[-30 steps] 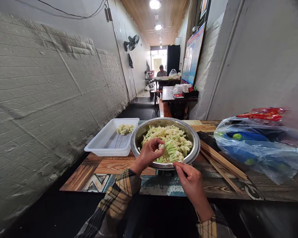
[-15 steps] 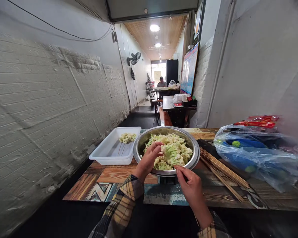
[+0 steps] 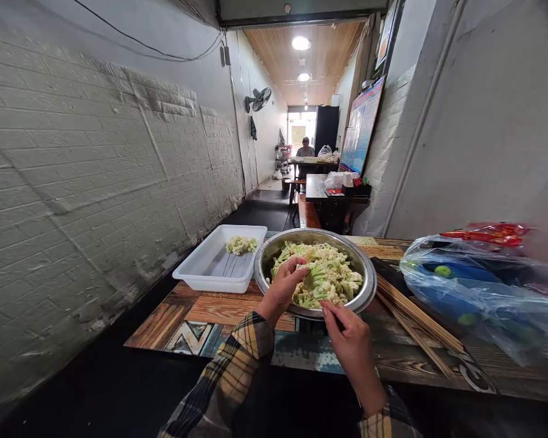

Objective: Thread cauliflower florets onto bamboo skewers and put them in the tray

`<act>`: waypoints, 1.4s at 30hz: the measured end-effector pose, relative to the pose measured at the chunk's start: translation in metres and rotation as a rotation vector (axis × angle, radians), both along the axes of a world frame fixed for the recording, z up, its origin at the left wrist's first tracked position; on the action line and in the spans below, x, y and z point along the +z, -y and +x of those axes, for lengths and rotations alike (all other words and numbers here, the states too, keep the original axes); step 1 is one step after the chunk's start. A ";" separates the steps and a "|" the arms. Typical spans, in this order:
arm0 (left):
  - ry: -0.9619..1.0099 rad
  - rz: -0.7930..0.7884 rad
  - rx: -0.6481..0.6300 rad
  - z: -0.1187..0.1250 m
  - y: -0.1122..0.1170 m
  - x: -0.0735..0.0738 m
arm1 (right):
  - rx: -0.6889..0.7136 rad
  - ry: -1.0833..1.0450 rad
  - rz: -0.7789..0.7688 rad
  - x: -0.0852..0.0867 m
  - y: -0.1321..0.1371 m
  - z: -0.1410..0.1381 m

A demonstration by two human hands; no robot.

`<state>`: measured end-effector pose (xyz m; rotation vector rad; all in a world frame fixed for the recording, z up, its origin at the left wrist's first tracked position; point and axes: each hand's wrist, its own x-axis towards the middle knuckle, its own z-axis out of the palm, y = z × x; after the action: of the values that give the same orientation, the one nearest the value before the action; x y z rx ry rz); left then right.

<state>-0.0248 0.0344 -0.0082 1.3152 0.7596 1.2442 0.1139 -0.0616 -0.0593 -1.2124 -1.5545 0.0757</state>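
A wide metal bowl (image 3: pixel 369 291) full of cauliflower florets (image 3: pixel 338 267) stands on the table before me. Over its near left part, my left hand (image 3: pixel 284 291) has thumb and fingers pinched at a pale green cauliflower floret (image 3: pixel 317 275). At the near rim my right hand (image 3: pixel 351 333) is closed, thumb against forefinger, around a thin wooden skewer; most of it is hidden by the palm, and a bit shows by the wrist. Left of the bowl, a white plastic tray (image 3: pixel 212 283) contains cauliflower pieces (image 3: pixel 241 244) on thin skewers.
A bundle of wooden skewers (image 3: pixel 422 319) lies right of the bowl. Beyond it is a clear plastic bag (image 3: pixel 479 292) with blue and green things inside and a red packet (image 3: pixel 488 233) on top. Further back are tables (image 3: pixel 317 185) and a seated person (image 3: pixel 305 148).
My left fingers have closed from a spread pose onto a floret. The right hand keeps its pinch near the bowl's rim. The whole view has shifted a little.
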 end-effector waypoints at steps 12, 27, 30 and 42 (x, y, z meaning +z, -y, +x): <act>-0.016 -0.035 -0.056 0.001 0.003 0.003 | -0.024 -0.015 -0.028 -0.001 0.002 0.000; -0.071 0.052 0.088 -0.002 0.019 0.014 | 0.140 -0.857 -0.330 0.025 -0.007 0.009; -0.245 0.102 0.050 0.000 0.042 0.009 | 0.194 -1.035 -0.298 0.040 -0.012 0.006; -0.110 -0.157 -0.178 0.013 0.102 -0.014 | 0.250 -1.022 -0.311 0.041 -0.028 -0.018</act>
<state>-0.0116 -0.0673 -0.0227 1.3003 0.7835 0.9578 0.0960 -0.0338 -0.0184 -0.9434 -0.7744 0.9741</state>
